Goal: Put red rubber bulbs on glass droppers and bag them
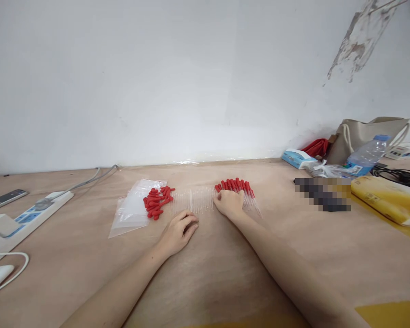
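Note:
My left hand (180, 231) rests on the table, thumb and fingers apart and loosely bent, holding nothing. Just beyond it lies a row of clear glass dropper tubes (198, 201). To their left is a heap of red rubber bulbs (154, 203), partly on clear plastic zip bags (134, 206). My right hand (229, 202) is closed, fingers curled downward at the left end of a row of droppers with red bulbs (248, 187). It covers some of their tubes. Whatever its fingertips grip is hidden.
A power strip (37, 214) with cables and a phone (7, 199) lie at left. At right are a tissue pack (298, 158), a plastic bottle (369, 152), a beige bag (357, 132), a yellow packet (386, 198) and a blurred-out dark item (323, 195). A wall (191, 91) stands behind the table.

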The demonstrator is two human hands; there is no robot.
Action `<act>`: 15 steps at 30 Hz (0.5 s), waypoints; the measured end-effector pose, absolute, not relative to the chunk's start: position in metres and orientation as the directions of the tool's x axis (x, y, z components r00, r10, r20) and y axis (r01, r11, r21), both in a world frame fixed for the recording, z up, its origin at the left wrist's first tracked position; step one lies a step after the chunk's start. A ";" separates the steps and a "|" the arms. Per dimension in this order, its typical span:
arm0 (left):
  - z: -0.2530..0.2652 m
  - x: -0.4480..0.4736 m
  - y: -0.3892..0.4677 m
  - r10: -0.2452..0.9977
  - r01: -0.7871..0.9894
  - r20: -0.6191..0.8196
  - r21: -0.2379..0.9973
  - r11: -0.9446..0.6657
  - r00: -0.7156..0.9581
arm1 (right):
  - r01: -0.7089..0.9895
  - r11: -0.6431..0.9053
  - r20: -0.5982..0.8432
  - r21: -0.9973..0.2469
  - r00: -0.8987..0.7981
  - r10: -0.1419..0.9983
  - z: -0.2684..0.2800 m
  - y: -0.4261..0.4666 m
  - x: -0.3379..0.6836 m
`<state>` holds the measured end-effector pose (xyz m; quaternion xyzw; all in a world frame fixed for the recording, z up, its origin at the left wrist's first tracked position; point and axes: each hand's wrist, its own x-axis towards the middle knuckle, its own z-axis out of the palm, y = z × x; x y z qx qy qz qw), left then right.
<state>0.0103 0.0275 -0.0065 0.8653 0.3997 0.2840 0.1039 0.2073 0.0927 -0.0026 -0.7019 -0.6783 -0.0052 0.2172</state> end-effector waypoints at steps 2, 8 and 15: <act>-0.008 0.011 0.027 0.748 0.640 0.409 0.392 -0.661 0.522 | 0.964 -0.030 0.263 -0.266 0.102 0.959 -0.001 0.093 0.206; -0.001 -0.007 0.043 0.772 0.917 0.595 0.142 -0.373 0.222 | 0.982 -0.045 0.240 -0.183 0.089 0.967 0.001 0.094 0.196; 0.005 -0.041 0.073 0.756 0.982 0.631 -0.058 -0.178 0.174 | 0.979 0.018 0.473 -0.203 0.082 0.877 -0.009 0.085 0.195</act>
